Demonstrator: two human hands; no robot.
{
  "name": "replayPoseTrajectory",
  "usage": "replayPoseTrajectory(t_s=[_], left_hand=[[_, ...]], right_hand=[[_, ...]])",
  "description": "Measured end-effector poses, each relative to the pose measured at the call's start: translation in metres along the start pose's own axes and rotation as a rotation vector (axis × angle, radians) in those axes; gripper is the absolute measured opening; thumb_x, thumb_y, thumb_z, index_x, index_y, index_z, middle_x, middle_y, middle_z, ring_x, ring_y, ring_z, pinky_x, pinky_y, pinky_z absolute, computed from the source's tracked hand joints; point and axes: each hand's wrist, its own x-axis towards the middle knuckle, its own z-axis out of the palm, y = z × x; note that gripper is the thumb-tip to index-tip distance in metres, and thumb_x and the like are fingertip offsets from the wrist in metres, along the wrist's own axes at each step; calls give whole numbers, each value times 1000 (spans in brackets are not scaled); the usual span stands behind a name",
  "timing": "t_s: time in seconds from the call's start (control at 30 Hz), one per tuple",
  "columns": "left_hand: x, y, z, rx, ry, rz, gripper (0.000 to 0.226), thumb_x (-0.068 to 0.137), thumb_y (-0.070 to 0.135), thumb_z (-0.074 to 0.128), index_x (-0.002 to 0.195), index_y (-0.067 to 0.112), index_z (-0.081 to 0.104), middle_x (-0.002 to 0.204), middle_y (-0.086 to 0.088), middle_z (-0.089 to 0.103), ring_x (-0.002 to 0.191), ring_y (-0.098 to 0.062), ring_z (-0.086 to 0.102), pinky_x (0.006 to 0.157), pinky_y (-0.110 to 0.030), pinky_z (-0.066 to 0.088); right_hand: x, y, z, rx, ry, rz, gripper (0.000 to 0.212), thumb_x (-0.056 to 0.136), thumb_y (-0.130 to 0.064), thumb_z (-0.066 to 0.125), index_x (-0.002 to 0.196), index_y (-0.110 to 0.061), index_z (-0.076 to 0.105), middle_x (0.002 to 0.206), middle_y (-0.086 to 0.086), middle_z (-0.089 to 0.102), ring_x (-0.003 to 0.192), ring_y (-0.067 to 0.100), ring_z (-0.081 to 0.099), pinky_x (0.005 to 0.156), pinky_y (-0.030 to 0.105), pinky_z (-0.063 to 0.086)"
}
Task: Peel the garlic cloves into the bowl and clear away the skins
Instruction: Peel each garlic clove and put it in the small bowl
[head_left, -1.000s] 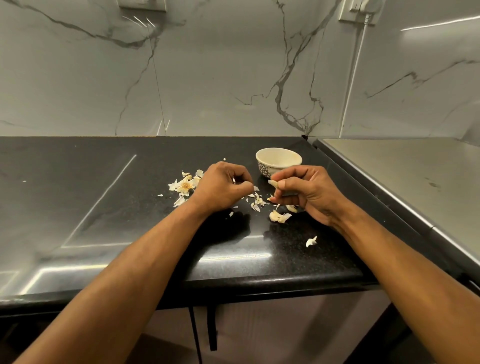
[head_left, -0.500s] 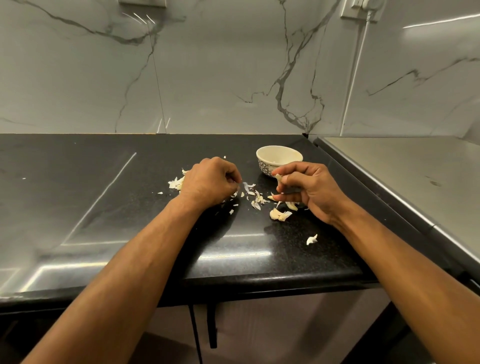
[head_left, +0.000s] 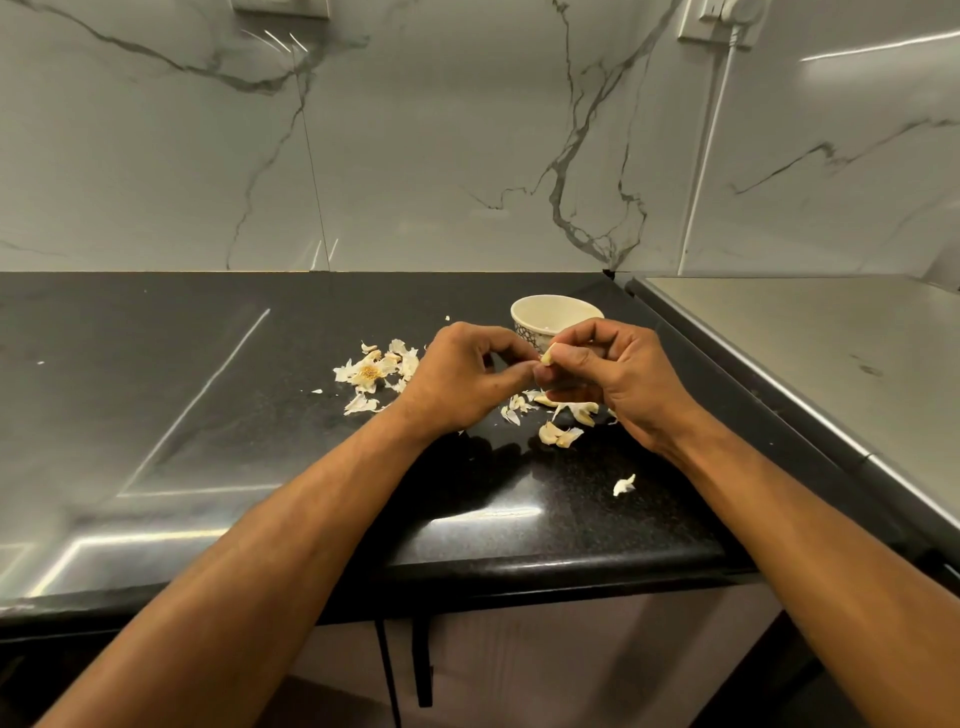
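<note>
- Two bare forearms reach from the lower edge over a black speckled countertop (head_left: 218, 415), the hands meeting just in front of a small cream bowl (head_left: 550, 317).
- The right hand (head_left: 618, 379), knuckles up and fingers curled, pinches a pale garlic clove (head_left: 548, 356) between thumb and forefinger; only the clove's tip shows past the fingertips.
- The left hand (head_left: 462, 379) is curled as well, its thumb and forefinger tips drawn together right at that clove; whether they actually nip its skin cannot be told.
- The clove sits above the counter, just before the bowl's near wall and outside it.
- The bowl stands upright near the counter's back right corner, a dark pattern on its outer wall; its inside is mostly hidden from this angle.
- Papery white skins (head_left: 376, 371), one piece with a yellowish centre, lie scattered left of the left hand.
- More pale scraps (head_left: 558, 434) lie on the counter beneath and in front of the hands, and one lone flake (head_left: 623, 485) rests nearer the counter's front edge.
- A grey-veined marble wall (head_left: 441, 145) rises behind the counter.
</note>
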Motion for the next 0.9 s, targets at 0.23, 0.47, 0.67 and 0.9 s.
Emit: replayPoseTrajectory(t_s=[0.23,0.47,0.67,0.9], left_hand=[[0,0,2,-48,9,-57,8,85,22,72,89,16,74,65,8,66,53,-20,54,53,-31,48],[0,5,5,-143,77,-120,11,85,14,71,88,3,73,58,10,60,45,1,48,47,-11,40],[-1,5,6,-187,125,-130,8,86,9,71,87,1,73,57,11,60,44,2,49,46,-9,37],[0,5,7,-146,182,-95,6,83,8,72,82,2,71,62,-3,63,47,-2,44,47,-15,37]], right_hand=[[0,0,1,-22,-9,-13,15,79,-14,70,90,-5,68,81,13,75,79,28,73,74,50,60],[-2,-2,4,-74,15,-61,8,85,2,68,86,-5,65,75,8,75,77,24,74,72,40,62],[-2,-2,9,-190,51,-139,11,86,7,66,83,-3,65,75,9,75,74,21,74,71,38,62],[-3,-4,10,-164,53,-147,14,82,8,69,78,-5,66,70,-1,74,69,15,73,69,32,62]])
